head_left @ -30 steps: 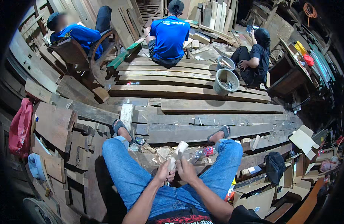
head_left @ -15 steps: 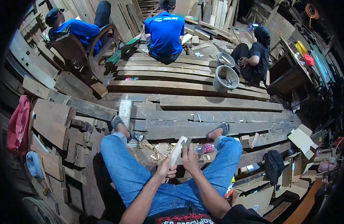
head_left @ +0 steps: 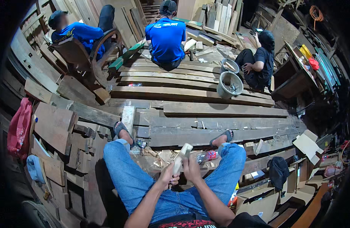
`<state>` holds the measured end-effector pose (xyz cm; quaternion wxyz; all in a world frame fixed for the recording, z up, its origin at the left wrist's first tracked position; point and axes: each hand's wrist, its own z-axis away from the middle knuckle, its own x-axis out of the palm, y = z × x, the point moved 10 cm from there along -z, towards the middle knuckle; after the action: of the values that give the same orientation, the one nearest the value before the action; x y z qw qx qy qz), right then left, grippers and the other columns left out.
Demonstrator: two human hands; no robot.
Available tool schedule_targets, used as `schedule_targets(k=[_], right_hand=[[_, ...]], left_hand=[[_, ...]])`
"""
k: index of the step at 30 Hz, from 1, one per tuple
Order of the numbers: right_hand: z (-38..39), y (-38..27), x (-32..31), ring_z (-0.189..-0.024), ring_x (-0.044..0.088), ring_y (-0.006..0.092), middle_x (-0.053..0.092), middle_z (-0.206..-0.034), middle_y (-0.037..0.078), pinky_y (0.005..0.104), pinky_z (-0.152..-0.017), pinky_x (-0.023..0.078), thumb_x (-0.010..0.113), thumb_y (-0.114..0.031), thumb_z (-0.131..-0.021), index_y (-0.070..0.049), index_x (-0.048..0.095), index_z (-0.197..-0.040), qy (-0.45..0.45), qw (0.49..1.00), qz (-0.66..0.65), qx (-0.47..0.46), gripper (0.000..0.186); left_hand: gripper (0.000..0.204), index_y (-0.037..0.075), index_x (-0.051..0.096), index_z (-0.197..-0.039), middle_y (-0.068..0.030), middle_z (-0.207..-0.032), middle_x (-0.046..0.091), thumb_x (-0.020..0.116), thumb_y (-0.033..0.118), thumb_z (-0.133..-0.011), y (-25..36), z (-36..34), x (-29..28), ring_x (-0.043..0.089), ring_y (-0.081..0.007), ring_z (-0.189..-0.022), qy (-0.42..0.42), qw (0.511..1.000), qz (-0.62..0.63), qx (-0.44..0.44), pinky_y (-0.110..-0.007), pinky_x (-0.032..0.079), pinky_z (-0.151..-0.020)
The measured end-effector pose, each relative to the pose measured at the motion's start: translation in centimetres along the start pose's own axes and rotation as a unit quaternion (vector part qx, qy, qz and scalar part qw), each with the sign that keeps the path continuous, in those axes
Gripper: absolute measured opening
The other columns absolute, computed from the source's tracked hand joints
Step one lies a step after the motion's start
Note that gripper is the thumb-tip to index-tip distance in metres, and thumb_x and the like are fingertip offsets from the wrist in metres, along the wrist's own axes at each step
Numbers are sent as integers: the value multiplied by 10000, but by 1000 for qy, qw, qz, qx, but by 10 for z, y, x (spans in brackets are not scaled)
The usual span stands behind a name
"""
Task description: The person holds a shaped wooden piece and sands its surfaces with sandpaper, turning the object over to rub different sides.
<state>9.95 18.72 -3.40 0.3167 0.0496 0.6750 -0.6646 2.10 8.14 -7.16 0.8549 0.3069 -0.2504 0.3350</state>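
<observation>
My left hand grips the lower end of a pale, smooth wooden piece, which slants up and away between my knees. On its right side my right hand is closed round a small, flat greyish piece that lies against the wood near its upper end. Motion blurs this flat piece, so its kind is unclear. Below both hands are my jeans-clad legs, and wood shavings are scattered on the ground beyond.
Stacked planks stretch ahead, bearing two grey buckets. Three people sit farther off: one in a wooden chair, one on the planks, one at right. A plastic bottle lies by my right foot; cardboard boxes stand at right.
My right hand and the flat piece have shifted slightly left and down along the wood. The wooden piece has tilted a little. The person at right has moved the raised hand slightly.
</observation>
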Motion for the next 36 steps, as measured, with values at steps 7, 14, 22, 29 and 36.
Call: schedule_targets(k=[7, 14, 22, 29, 36], right_hand=[[20, -24, 10, -796, 588, 561, 620, -789, 319, 632, -669, 414, 465, -296, -1032, -12, 521, -1042, 3, 993, 50, -106, 289], [10, 8, 18, -835, 606, 559, 646, -845, 323, 642, -707, 435, 437, -351, -1042, -54, 505, -1128, -9, 999, 46, -20, 317], [9, -1, 9, -876, 610, 531, 648, -900, 308, 585, -710, 449, 464, -309, -1039, -21, 516, -1090, 6, 998, 64, 22, 297], [-7, 3, -15, -853, 589, 567, 628, -860, 342, 608, -686, 435, 459, -306, -1040, 4, 510, -1068, 87, 996, 8, 35, 315], [-10, 16, -21, -864, 581, 550, 599, -883, 334, 598, -725, 415, 467, -297, -1043, 33, 510, -1032, 147, 989, 18, 18, 333]], left_hand=[[443, 125, 485, -1067, 35, -626, 369, 306, 531, -1066, 0, 3, -7, 289, -65, -422, -7, 1000, 13, -10, -239, 279, -394], [446, 150, 492, -1102, 37, -667, 393, 337, 564, -1046, -5, -1, -12, 316, -53, -456, 2, 1000, 2, -14, -209, 283, -390], [398, 133, 471, -1147, 30, -667, 395, 302, 486, -1076, -3, 2, -4, 308, -57, -466, 0, 1000, 6, 0, -213, 282, -404], [432, 352, 276, -1521, -2, -734, 433, 320, 381, -1092, 3, 12, 11, 351, -75, -487, -24, 999, -9, 39, -227, 333, -416], [358, 216, 395, -1402, -11, -773, 501, 313, 381, -1095, 7, 5, 9, 385, -69, -479, -30, 999, -12, 21, -219, 335, -403]])
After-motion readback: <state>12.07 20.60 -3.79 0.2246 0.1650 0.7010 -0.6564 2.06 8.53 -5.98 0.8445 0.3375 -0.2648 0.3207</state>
